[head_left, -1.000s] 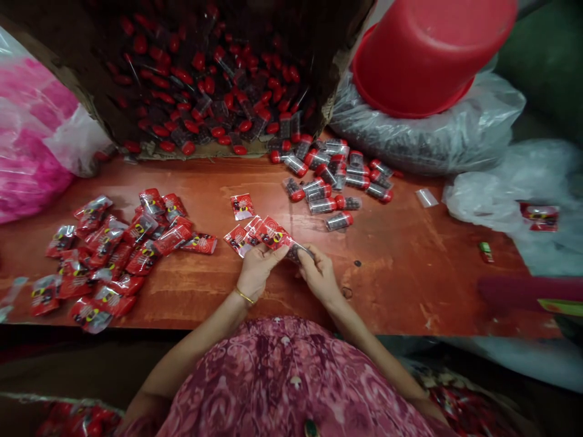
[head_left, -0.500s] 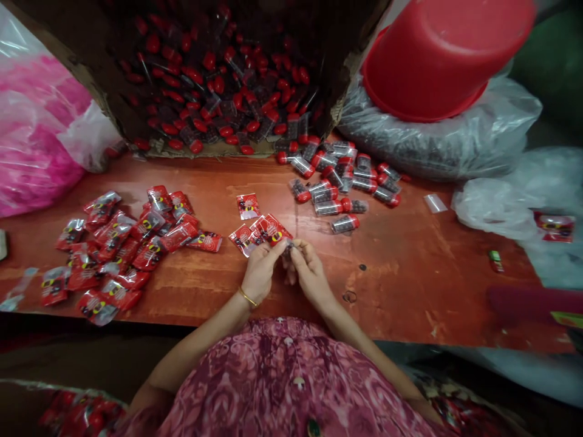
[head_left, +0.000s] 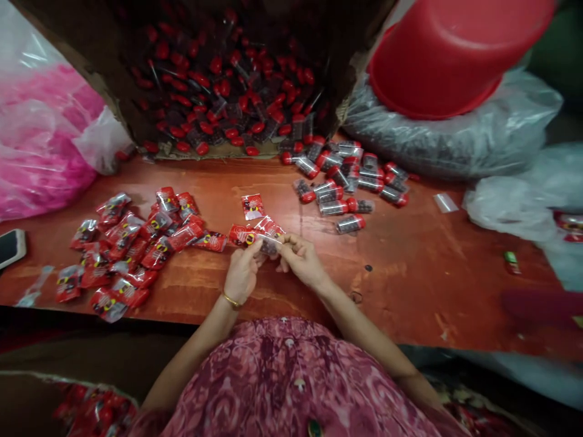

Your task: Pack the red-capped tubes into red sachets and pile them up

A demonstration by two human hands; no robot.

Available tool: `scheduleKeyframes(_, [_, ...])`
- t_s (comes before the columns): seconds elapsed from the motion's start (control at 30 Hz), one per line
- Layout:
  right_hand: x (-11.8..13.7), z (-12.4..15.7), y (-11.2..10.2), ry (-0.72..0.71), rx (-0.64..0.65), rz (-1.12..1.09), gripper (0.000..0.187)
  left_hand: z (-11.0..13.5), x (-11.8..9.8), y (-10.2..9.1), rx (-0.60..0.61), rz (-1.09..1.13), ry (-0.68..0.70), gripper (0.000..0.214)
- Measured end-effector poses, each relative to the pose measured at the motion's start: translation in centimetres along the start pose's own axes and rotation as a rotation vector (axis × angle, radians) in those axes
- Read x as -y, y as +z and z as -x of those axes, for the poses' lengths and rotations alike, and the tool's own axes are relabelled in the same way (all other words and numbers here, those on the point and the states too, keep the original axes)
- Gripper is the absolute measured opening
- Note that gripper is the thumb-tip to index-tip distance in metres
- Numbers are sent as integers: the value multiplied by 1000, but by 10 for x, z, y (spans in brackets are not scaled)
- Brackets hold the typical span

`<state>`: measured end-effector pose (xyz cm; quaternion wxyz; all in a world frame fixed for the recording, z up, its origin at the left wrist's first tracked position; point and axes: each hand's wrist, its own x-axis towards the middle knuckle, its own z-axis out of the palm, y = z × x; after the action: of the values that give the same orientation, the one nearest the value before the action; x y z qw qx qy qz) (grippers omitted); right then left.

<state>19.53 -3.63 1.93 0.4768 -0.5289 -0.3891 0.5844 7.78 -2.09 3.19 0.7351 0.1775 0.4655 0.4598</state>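
My left hand (head_left: 242, 273) and my right hand (head_left: 300, 260) meet at the middle of a red-brown wooden table (head_left: 410, 267). Both pinch the ends of a small red printed packet (head_left: 268, 241) with a dark vial inside. A few flat red packets (head_left: 249, 233) lie just beyond my fingers, and one more packet (head_left: 252, 206) sits farther back. To the left lies a heap of filled red packets (head_left: 132, 243). Red-capped vials (head_left: 346, 182) lie loose at the back right.
A tipped cardboard box (head_left: 228, 79) full of red-capped vials stands at the back. An upturned red tub (head_left: 450, 48) rests on a clear bag (head_left: 455, 133). A pink bag (head_left: 40, 139) and a phone (head_left: 11, 246) are at the left, more plastic bags (head_left: 514, 206) at the right.
My hands came together over the packet, then shifted a little left and drew apart along it. The view has swung, bringing the phone into sight at the left edge.
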Motion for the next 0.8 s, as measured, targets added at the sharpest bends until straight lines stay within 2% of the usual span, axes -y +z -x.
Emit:
scheduleKeyframes(0.17, [4, 12, -1, -49, -124, 26, 29, 0, 0, 13, -5, -16, 7, 29])
scheduleKeyframes(0.27, [1, 12, 0, -54, -74, -16, 30, 2, 7, 16, 20, -22, 1, 29])
scheduleKeyframes(0.4, [-11, 1, 9, -67, 5, -31, 33, 6, 12, 11, 12, 29, -31, 26])
scheduleKeyframes(0.47, [-16, -6, 15, -97, -3, 64, 38, 9, 11, 5, 9, 58, -89, 24])
scheduleKeyframes(0.57, [-13, -12, 12, -210, -62, 374, 39, 10, 6, -10, -26, 87, -131, 27])
scheduleKeyframes(0.63, [-4, -11, -4, -281, -154, 609, 34, 9, -2, -24, -144, 146, -61, 29])
scheduleKeyframes(0.67, [0, -10, -16, -293, -239, 714, 33, 7, -7, -32, -229, 178, -10, 30])
scheduleKeyframes(0.73, [8, -8, -45, -258, -484, 896, 33, 4, -20, -47, -385, 255, 102, 35])
scheduleKeyframes(0.8, [10, -6, -76, -159, -749, 1072, 39, 4, -32, -57, -473, 318, 162, 45])
